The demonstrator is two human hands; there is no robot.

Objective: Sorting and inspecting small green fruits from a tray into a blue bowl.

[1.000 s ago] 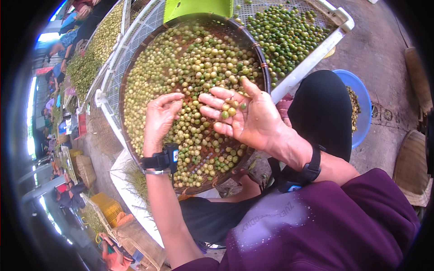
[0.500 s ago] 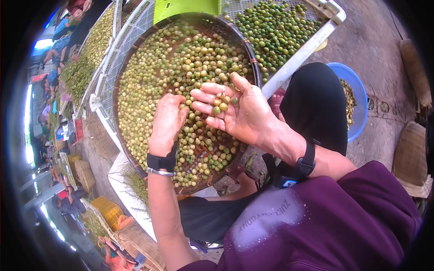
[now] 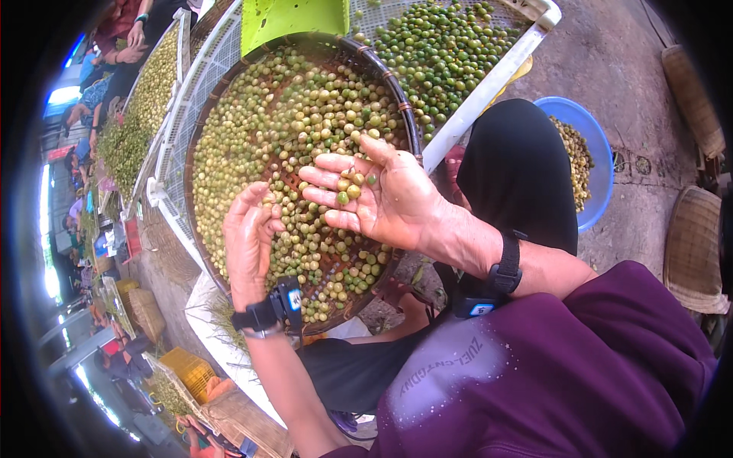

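A round woven basket [image 3: 205, 131] with a dark rim holds many small round yellow-green fruits [image 3: 229, 168]. Above it my right hand [image 3: 385, 195] lies palm up, fingers stretched out, with several of these fruits [image 3: 351, 185] resting on the palm and fingers. To its left, over the basket's near left part, my left hand [image 3: 250, 240] has loosely curled fingers with a gap at the thumb; I make out no fruit gripped in it. The two hands are apart.
Under the basket lies a white mesh tray [image 3: 481, 107], with darker green fruits [image 3: 443, 61] at its far right. A lime-green scoop [image 3: 294, 19] sits at the basket's far rim. A blue basin [image 3: 599, 164] of fruits stands right of my knee. Other people work at far left.
My left hand has moved left, away from my right hand, and its fingers have loosened. My right hand still bears the fruits. The whole view has shifted slightly.
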